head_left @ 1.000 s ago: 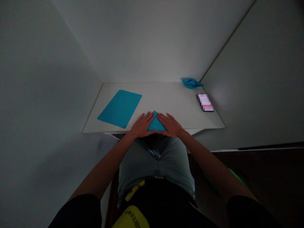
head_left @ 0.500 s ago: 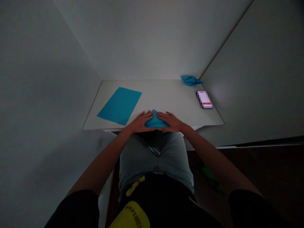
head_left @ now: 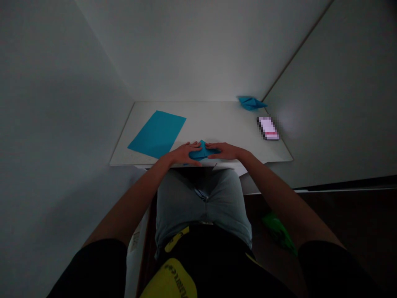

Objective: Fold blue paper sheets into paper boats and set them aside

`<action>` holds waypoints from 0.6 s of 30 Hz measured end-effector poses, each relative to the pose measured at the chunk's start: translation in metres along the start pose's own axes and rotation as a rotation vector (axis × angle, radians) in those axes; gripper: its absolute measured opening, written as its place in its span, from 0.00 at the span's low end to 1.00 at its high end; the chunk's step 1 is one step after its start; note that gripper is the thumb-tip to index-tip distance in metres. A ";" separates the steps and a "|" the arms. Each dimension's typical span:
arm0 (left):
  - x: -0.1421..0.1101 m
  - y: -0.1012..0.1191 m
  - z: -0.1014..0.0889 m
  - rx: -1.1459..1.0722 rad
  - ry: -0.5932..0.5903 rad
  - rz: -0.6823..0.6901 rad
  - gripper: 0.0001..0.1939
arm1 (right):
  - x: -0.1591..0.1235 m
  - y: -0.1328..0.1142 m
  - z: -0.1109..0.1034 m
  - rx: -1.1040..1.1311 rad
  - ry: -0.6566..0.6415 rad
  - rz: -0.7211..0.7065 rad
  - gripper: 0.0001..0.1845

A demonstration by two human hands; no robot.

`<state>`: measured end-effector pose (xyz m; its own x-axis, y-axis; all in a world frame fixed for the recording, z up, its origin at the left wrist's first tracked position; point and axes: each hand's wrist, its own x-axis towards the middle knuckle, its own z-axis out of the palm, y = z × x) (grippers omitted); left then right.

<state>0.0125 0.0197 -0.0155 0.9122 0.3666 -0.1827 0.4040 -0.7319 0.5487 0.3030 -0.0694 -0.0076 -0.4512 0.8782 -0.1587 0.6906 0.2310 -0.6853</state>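
A folded piece of blue paper (head_left: pixel 199 155) with a pointed top lies near the table's front edge, between my two hands. My left hand (head_left: pixel 185 154) rests at its left side, fingers stretched over the paper and thumb spread apart towards the front edge. On the other side, my right hand (head_left: pixel 226 151) has the paper's right part between fingers and thumb. Its fingers partly cover that side. A small bit of blue shows at the table edge below my left hand; I cannot tell whether it belongs to the same paper.
Left on the white table (head_left: pixel 214 120) lies a flat blue sheet (head_left: pixel 158 133), close to my left wrist. A folded blue paper shape (head_left: pixel 252 103) sits at the back right, with a blurred-out phone (head_left: pixel 268 128) before it. Walls enclose the table; something green (head_left: pixel 279 232) is on the floor.
The folded paper has shifted slightly and now looks narrower. My right hand has turned, its thumb moving up from the front edge onto the paper. My left thumb has come away from the paper's lower edge.
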 end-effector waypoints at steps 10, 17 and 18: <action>0.005 0.005 -0.010 -0.057 -0.076 -0.047 0.39 | 0.003 -0.011 -0.011 0.026 -0.020 0.023 0.27; 0.006 0.006 -0.012 -0.047 -0.093 -0.043 0.37 | 0.006 -0.004 -0.013 0.123 -0.012 0.082 0.29; 0.006 0.006 -0.012 -0.049 -0.096 -0.045 0.36 | 0.007 -0.002 -0.013 0.137 -0.013 0.082 0.30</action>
<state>0.0197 0.0245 -0.0032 0.8964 0.3401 -0.2843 0.4433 -0.6862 0.5767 0.3057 -0.0585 0.0023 -0.4048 0.8858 -0.2268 0.6423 0.0989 -0.7600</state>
